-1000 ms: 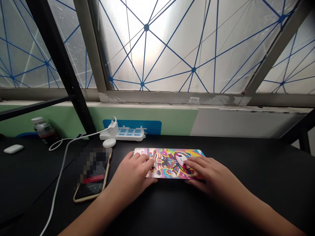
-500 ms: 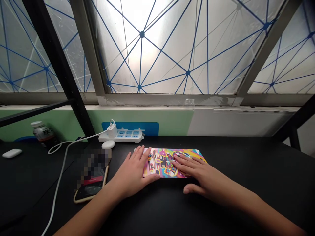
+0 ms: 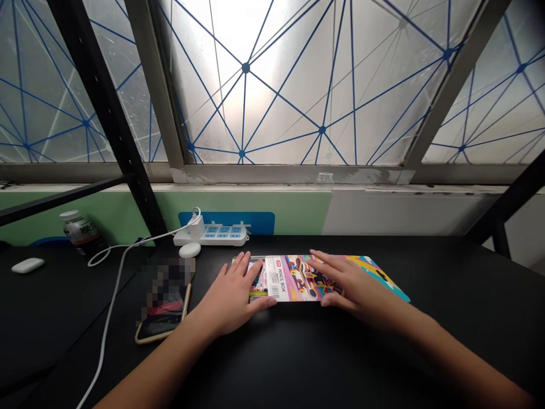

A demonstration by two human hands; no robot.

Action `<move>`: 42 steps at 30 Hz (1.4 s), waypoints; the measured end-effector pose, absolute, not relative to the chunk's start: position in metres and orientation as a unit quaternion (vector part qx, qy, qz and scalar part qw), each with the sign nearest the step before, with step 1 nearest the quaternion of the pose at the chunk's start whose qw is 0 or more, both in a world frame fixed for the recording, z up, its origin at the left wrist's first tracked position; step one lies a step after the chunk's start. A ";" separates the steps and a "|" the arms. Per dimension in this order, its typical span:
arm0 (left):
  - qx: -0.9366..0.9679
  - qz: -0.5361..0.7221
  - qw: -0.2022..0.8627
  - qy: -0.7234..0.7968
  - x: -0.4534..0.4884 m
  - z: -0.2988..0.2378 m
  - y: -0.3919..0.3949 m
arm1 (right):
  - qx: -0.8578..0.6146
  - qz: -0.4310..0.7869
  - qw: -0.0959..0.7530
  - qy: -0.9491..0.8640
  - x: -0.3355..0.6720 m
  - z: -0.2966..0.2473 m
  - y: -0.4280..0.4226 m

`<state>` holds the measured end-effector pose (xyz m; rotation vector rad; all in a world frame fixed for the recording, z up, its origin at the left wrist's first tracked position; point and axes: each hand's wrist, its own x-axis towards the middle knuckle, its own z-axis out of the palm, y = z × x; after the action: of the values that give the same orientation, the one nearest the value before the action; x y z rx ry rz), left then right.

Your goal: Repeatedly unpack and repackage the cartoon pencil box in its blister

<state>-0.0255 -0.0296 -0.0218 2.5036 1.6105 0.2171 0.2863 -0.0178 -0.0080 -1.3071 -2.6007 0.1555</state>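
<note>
A colourful flat pencil box lies on the black desk, its lid slid partway off to the right. At the uncovered left end, some contents show, too small to make out, beside a white label reading PENCIL BOX. My left hand holds the box's left end, thumb along the near edge and fingers reaching across to the far edge. Over the lid lies my right hand, fingers towards the far edge and thumb at the near edge, gripping it. The lid's right end sticks out beyond that hand.
A phone lies left of my left forearm, partly pixelated. Behind it are a white round case and a power strip. A white cable runs down the left side. A bottle and another white case stand farther left.
My right hand has moved the lid rightward, exposing the label and part of the box's inside. My left hand has stayed on the left end. The view has shifted slightly.
</note>
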 end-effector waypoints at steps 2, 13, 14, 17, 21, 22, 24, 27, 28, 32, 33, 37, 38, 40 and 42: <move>0.837 0.070 0.076 0.537 -0.026 -0.021 -0.030 | -0.425 0.078 0.098 -0.896 0.272 -0.015 -0.022; 0.838 0.057 0.085 0.536 -0.026 -0.012 -0.032 | -0.510 0.174 0.048 -0.841 0.334 0.013 -0.004; 0.838 0.058 0.084 0.536 -0.027 -0.012 -0.032 | -0.518 0.166 0.052 -0.837 0.337 0.013 -0.002; 0.841 0.064 0.072 0.533 -0.028 -0.013 -0.033 | -0.505 0.129 0.078 -0.850 0.329 0.005 -0.004; 0.851 0.089 0.046 0.515 -0.020 -0.014 -0.034 | -0.466 0.122 0.074 -0.873 0.292 -0.013 -0.017; 0.855 0.097 0.042 0.508 -0.016 -0.015 -0.035 | -0.457 0.116 0.068 -0.879 0.283 -0.017 -0.020; 0.861 0.104 0.040 0.497 -0.008 -0.018 -0.035 | -0.446 0.094 0.067 -0.888 0.269 -0.024 -0.023; 0.862 0.097 0.045 0.496 -0.001 -0.022 -0.033 | -0.434 0.060 0.086 -0.895 0.263 -0.032 -0.021; 0.861 0.096 0.047 0.497 -0.001 -0.023 -0.032 | -0.430 0.049 0.092 -0.897 0.263 -0.034 -0.018; 0.863 0.096 0.057 0.493 -0.008 -0.022 -0.029 | -0.406 0.026 0.094 -0.909 0.274 -0.039 -0.010; 0.863 0.096 0.061 0.491 -0.010 -0.021 -0.029 | -0.402 0.026 0.092 -0.911 0.278 -0.040 -0.009; 0.864 0.096 0.073 0.489 -0.015 -0.017 -0.029 | -0.414 0.020 0.089 -0.905 0.307 -0.046 -0.009; 0.864 0.097 0.077 0.488 -0.016 -0.017 -0.029 | -0.424 0.014 0.092 -0.901 0.319 -0.049 -0.011; 0.862 0.098 0.086 0.490 -0.018 -0.016 -0.029 | -0.447 -0.005 0.107 -0.888 0.344 -0.053 -0.015; 0.857 0.097 0.092 0.497 -0.021 -0.015 -0.028 | -0.471 -0.036 0.133 -0.871 0.368 -0.054 -0.023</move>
<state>-0.0209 -0.0277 -0.0151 2.5452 1.4763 0.2891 0.3680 -0.0235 -0.0541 -1.3673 -2.5273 -0.1031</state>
